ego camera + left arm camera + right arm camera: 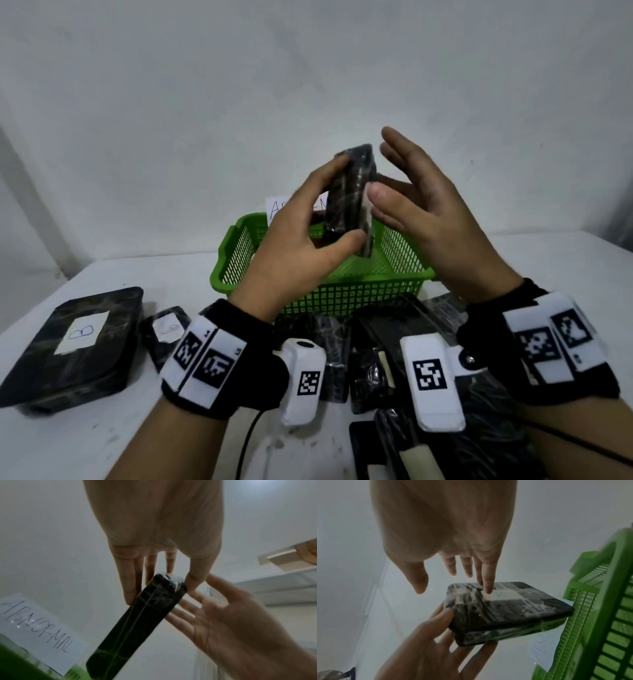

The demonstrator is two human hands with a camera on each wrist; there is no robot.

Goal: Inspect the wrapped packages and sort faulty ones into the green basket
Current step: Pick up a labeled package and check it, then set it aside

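Wrapped package (352, 195), black under clear film, being held edge-on in the air above the green basket (342, 284). Left hand (298, 246) gripping it, thumb on the near end, fingers curled behind. Right hand (421, 205) lying with its grip wide and fingers straight, one fingertip touching the white label (501, 595) on the package face. Standing on the white desk (164, 274): basket, larger package marked "B" (78, 346), further black packages (376, 346) lying in front.
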